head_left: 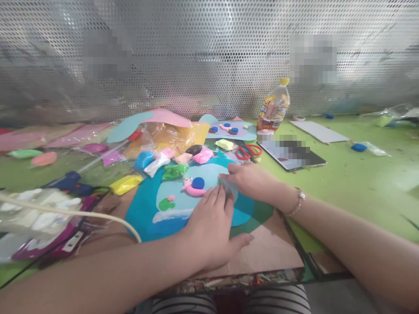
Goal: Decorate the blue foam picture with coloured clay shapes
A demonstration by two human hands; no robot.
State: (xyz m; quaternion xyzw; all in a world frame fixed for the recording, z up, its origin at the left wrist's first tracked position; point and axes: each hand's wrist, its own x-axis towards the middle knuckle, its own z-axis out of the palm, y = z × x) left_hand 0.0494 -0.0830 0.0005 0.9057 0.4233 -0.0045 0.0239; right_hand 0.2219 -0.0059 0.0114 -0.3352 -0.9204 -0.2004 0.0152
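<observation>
A blue paper sheet [140, 218] bears a light blue paper shape [176, 203], on which there are a pink clay snail [194, 188] with a blue shell, a green leaf [166, 204] with a pink flower, and a white smear [172, 215]. My left hand [211, 226] lies flat over the sheet's lower right, fingers stretched and thumb apart. From the right, my right hand [250, 179] reaches in with its fingers bent, its fingertips at a tiny green clay piece [220, 181]. Its grip on that piece is partly hidden.
Bagged clay lumps [175, 171], red-handled scissors [248, 151] and a second decorated sheet [242, 131] lie beyond. A bottle [274, 107] stands behind a tablet [290, 155]. At left are a glue gun [73, 183] and a pale cable [81, 213]. A perforated metal panel [209, 56] closes off the back.
</observation>
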